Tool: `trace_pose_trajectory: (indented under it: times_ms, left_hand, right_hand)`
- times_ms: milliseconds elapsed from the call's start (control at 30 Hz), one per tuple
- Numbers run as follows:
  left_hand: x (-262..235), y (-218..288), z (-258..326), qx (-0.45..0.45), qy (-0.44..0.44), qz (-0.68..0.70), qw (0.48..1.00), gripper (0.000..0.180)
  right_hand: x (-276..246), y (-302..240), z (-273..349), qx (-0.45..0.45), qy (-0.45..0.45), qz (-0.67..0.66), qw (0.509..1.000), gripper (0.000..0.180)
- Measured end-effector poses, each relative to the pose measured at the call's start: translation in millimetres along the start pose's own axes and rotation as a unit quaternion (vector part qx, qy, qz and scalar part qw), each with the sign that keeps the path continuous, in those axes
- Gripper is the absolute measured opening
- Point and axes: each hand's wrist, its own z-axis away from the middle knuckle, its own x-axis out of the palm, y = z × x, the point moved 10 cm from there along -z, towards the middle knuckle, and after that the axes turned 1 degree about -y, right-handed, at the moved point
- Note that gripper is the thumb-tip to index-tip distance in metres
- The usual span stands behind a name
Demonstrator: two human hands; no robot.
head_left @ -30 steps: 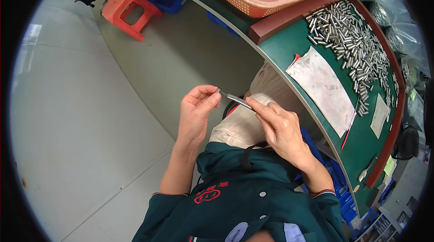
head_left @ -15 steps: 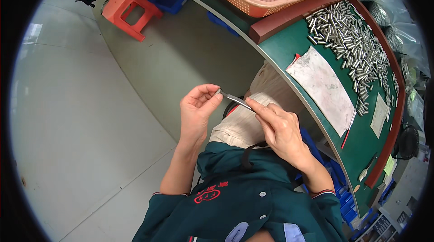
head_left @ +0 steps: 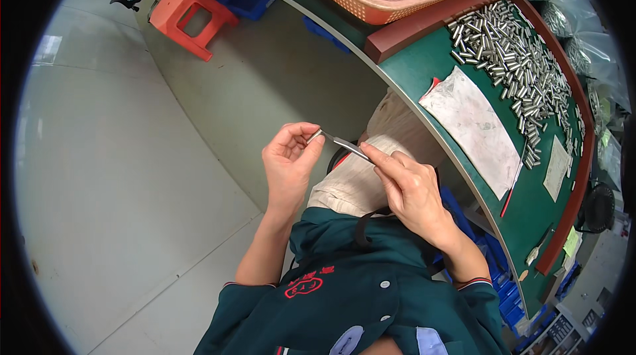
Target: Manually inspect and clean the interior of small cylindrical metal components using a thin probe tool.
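Note:
My left hand (head_left: 289,163) pinches a small shiny metal cylinder (head_left: 315,135) between thumb and fingertips, over my lap. In my right hand (head_left: 414,192) is a slim metal scalpel-like knife (head_left: 349,147), the index finger stretched along its handle. The knife's thin tip points left and lies right at the end of the cylinder; whether it touches is too small to tell. On the green table (head_left: 414,57) to the right lies a big pile of similar metal cylinders (head_left: 510,57), with a stained white cloth (head_left: 474,133) nearer me.
A pink basket (head_left: 391,11) with more cylinders and yellow paper stands at the far end. A reddish-brown rail (head_left: 575,182) borders the table. A red pen (head_left: 507,204), paper slip (head_left: 556,168) and another thin tool (head_left: 538,247) lie there. A red stool (head_left: 189,20) stands far left.
The cylinder has tilted in my left fingers and shows more of its length, the hand shifting slightly left. My right hand and the knife have barely moved.

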Motion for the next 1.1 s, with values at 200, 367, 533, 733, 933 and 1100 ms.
trace_pose_trajectory:
  times_ms: [200,367,533,733,933,1100]
  left_hand:
    - [1,2,1,0.005,0.001,-0.001,1.0,0.011]
    - [2,1,1,-0.002,-0.002,0.007,1.0,0.012]
    - [2,2,3,0.003,0.0,-0.003,1.0,0.011]
    - [2,6,4,0.051,0.003,-0.055,0.997,0.012]
    - [5,29,10,0.187,0.021,-0.188,0.964,0.012]
    - [8,22,12,0.172,0.011,-0.202,0.964,0.011]
  right_hand:
    - [-1,-2,2,-0.007,0.007,-0.015,1.0,0.036]
    - [-1,-1,3,-0.003,0.007,-0.021,1.0,0.036]
    - [2,1,5,-0.001,0.014,-0.038,0.999,0.035]
    - [3,-1,7,0.0,0.025,-0.062,0.998,0.033]
    - [2,-1,8,0.014,0.021,-0.073,0.997,0.03]
    - [2,-2,9,0.015,0.032,-0.081,0.996,0.028]
